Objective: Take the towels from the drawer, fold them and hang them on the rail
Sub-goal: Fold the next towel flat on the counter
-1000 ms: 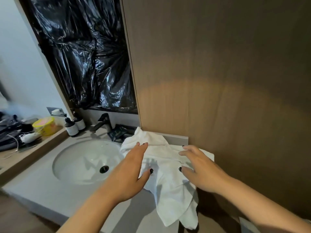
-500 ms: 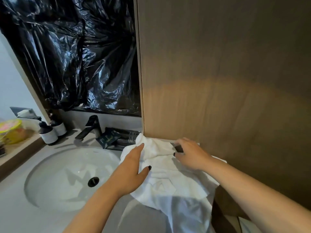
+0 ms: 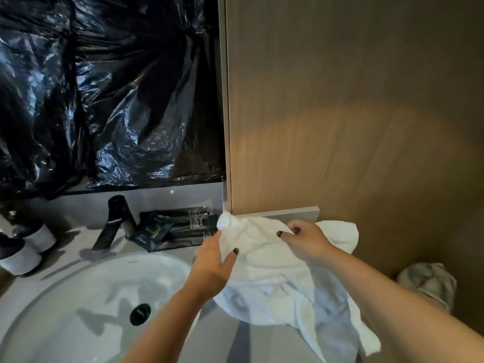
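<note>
A crumpled white towel (image 3: 277,279) lies on the grey counter (image 3: 235,341) to the right of the basin, one end hanging over the front edge. My left hand (image 3: 213,260) grips the towel's left side, the thumb pressed into the cloth. My right hand (image 3: 305,241) pinches a fold near the towel's far edge, close to the wooden wall panel. No drawer or rail is in view.
A white basin (image 3: 86,305) with a black drain sits at the left, a black tap (image 3: 115,221) behind it. Dark sachets (image 3: 170,229) lie by the wall, and two pump bottles (image 3: 23,250) stand far left. A wooden panel (image 3: 353,113) rises close behind. A bin with a liner (image 3: 429,282) sits low right.
Both hands have gone from lying flat on the towel to gathering it, and the right hand has slid to its far edge. The view has moved closer and to the right.
</note>
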Motion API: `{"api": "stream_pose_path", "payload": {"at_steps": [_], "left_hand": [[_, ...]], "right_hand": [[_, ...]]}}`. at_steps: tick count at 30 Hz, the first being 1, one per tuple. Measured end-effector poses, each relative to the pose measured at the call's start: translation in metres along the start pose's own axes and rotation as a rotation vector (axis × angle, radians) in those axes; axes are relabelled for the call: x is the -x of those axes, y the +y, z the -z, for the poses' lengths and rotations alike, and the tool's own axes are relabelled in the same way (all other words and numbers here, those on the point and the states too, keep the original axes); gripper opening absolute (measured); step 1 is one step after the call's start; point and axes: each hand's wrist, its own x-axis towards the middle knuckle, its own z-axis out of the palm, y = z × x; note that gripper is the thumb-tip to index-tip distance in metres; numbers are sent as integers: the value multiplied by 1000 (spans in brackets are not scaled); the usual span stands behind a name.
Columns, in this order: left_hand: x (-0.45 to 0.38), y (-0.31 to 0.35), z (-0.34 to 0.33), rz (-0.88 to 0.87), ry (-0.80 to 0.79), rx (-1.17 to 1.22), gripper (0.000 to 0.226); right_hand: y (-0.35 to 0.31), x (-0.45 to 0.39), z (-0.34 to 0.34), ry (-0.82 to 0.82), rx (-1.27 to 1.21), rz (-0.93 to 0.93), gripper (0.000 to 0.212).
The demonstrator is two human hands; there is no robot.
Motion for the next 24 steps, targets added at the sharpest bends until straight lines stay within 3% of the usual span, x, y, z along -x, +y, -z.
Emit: {"api": "stream_pose_path", "payload": {"at_steps": [6, 16, 21, 24], "left_hand": [[-8, 9, 3, -38, 233, 113, 13], [23, 82, 49, -233, 443, 560, 13], [66, 131, 54, -332, 503, 770, 9], [103, 157, 37, -421, 503, 736, 8]], "right_hand": [[-27, 33, 26, 104, -128, 131, 20], [-81, 87, 106, 279, 24, 419, 17], [-71, 131, 149, 283, 96, 406, 8], [-54, 163, 161, 268, 135, 359, 9]]}}
